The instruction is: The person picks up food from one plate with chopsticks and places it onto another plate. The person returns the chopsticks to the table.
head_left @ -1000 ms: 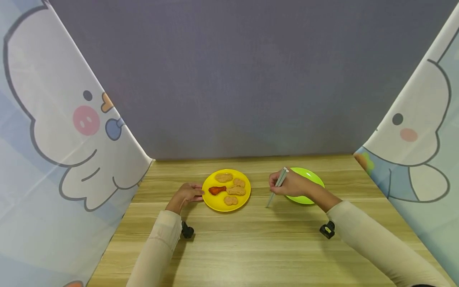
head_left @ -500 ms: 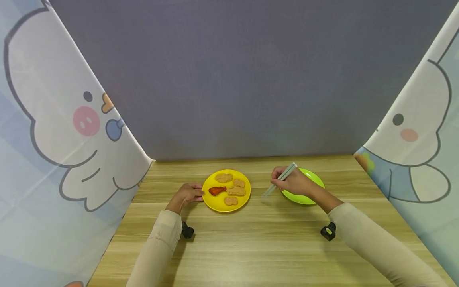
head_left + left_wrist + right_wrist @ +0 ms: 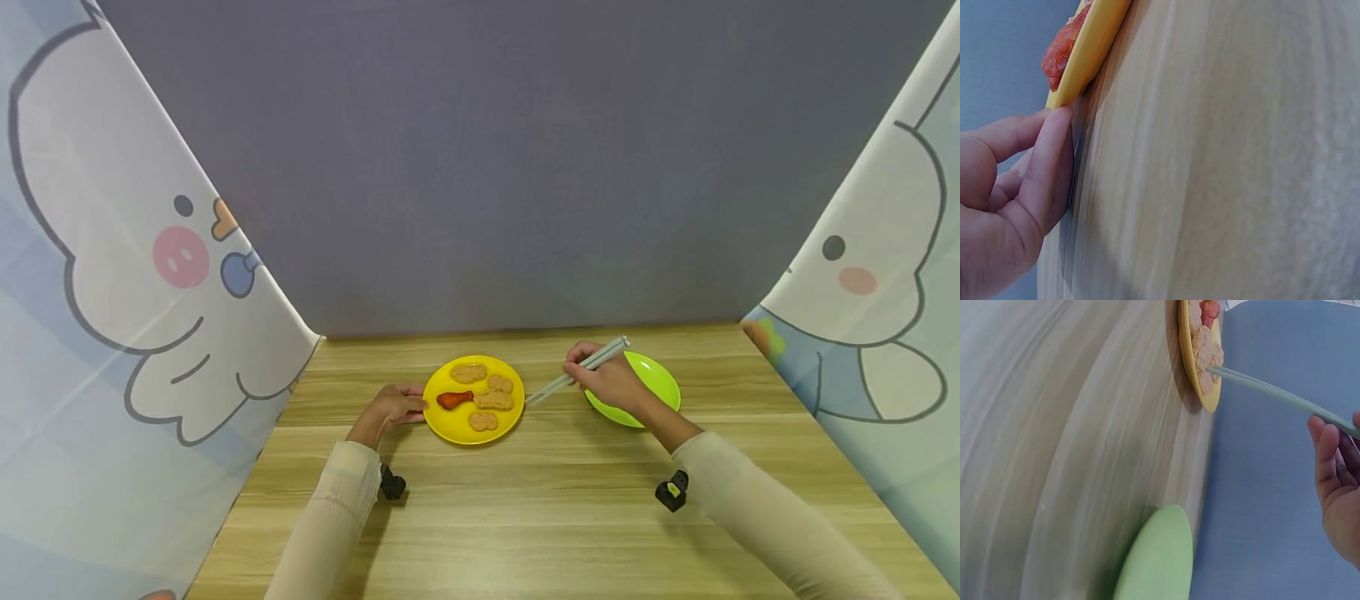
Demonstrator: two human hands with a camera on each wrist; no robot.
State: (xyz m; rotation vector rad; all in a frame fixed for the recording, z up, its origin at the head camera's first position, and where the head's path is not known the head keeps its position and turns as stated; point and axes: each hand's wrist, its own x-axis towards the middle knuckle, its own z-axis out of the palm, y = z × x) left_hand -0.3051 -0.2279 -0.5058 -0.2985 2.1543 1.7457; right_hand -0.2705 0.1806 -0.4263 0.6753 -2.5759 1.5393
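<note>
My left hand [image 3: 392,404] pinches the left rim of a yellow plate [image 3: 448,427] between thumb and fingers; the left wrist view shows the thumb [image 3: 1054,144] at the rim. On that plate lie a red-brown drumstick [image 3: 454,399] and several tan, breaded-looking pieces, among them a long piece [image 3: 493,400] at the right. My right hand [image 3: 611,379] grips a pair of pale green chopsticks [image 3: 555,387]. Their tips point left, at the yellow plate's right rim in the head view, and overlap the tan food in the right wrist view. Nothing is held between the tips.
A bright green plate [image 3: 656,383] sits on the wooden table [image 3: 525,517] at the right, partly hidden under my right hand. A grey panel [image 3: 525,167] rises behind the table. Printed cartoon sheets [image 3: 247,350] flank both sides.
My right hand has tilted the chopsticks flatter and swung their tips leftward, from over the table to the yellow plate's rim. My left hand and the yellow plate have stayed still.
</note>
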